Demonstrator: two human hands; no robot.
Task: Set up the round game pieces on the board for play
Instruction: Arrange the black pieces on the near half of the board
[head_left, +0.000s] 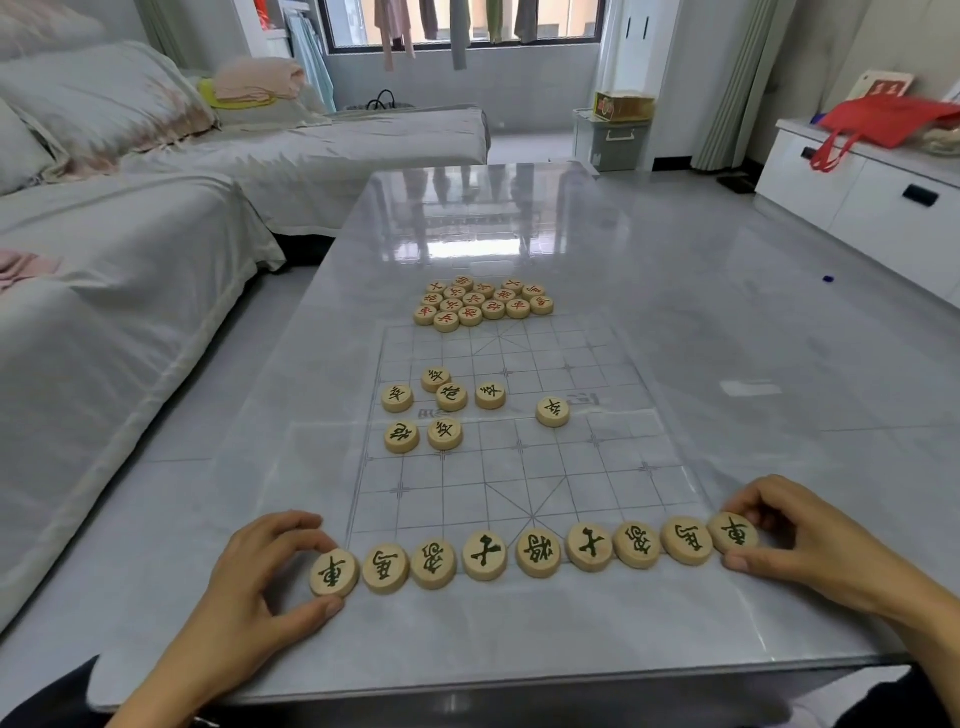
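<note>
Round game pieces (537, 553) with dark lettering sat nine abreast along the near edge of the board (550, 462), and both ends were being handled at once! Left hand (260, 582) pinched the leftmost piece (334, 572) between thumb and fingers. Right hand (800, 540) pinched the rightmost piece (733, 532) the same way, likely to stretch the crowded row out onto its line crossings. Seven more dark pieces (451, 397) lay loose mid-board, mostly left of centre, not yet on their spots. Red pieces (483, 304) huddled untouched at the board's far edge on the glossy table (753, 338).
</note>
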